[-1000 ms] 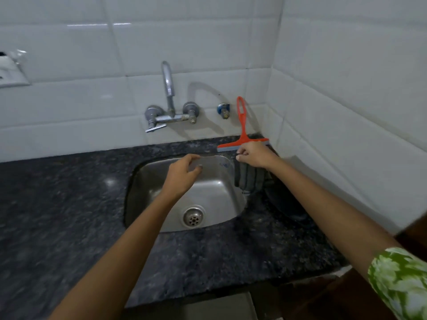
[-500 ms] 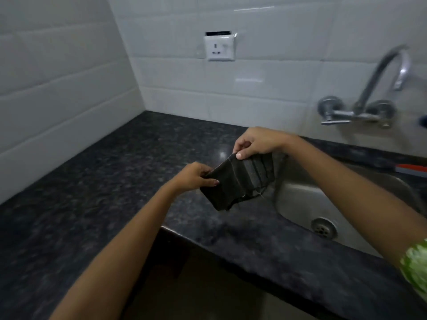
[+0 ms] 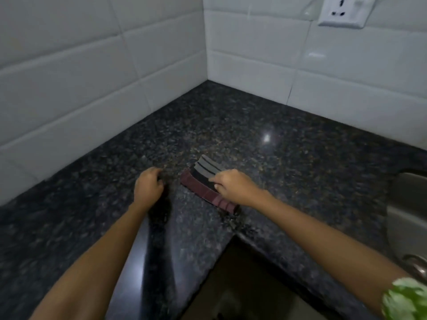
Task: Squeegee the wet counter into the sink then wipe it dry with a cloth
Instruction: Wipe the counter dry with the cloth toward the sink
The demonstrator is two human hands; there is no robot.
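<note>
Cloth [image 3: 208, 183], striped, laid flat on tabletop [image 3: 288, 162]; pinched at near edge by right hand [image 3: 235, 189]. Left hand [image 3: 147, 188] curled, nothing held, resting on tabletop beside cloth.

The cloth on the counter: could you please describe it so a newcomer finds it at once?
Start at the dark speckled counter below the white tiled corner. Near its front edge lies the folded cloth, under the right hand. Its maroon, black and grey stripes are the only colour on the stone.

Cloth [image 3: 206, 184] now down on counter [image 3: 288, 158] corner under right hand [image 3: 233, 187]; left hand [image 3: 147, 188] released it.
</note>
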